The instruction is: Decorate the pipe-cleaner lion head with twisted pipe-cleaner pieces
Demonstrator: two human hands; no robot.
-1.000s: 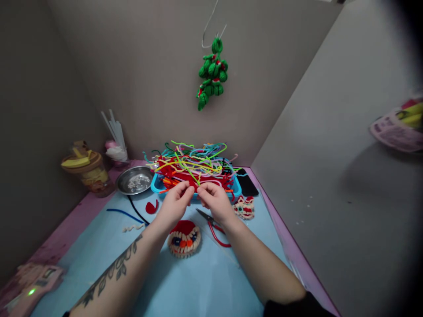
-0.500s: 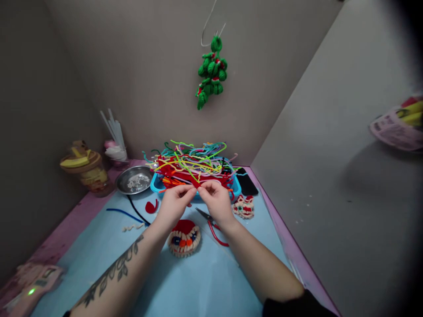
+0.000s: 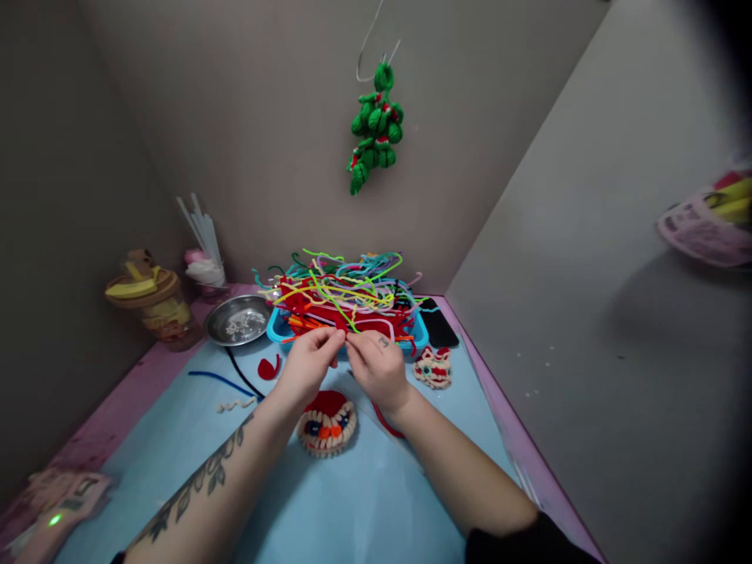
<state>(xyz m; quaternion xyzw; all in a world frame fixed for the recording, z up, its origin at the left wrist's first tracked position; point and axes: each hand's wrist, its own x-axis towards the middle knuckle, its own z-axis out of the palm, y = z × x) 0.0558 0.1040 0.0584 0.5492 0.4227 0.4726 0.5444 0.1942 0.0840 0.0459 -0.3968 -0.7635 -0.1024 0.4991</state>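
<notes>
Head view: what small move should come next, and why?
Probably a small twist of the right grip against the left grip: both are pinched, nearly tip to tip in front of the blue tray; anything between them is too small to tell.

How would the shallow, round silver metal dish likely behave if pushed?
The dish looks unlikely to tip, being wide and low. Its smooth, shiny metal would probably slide fairly easily. The small white pieces lying inside seem loose and may shift.
</notes>
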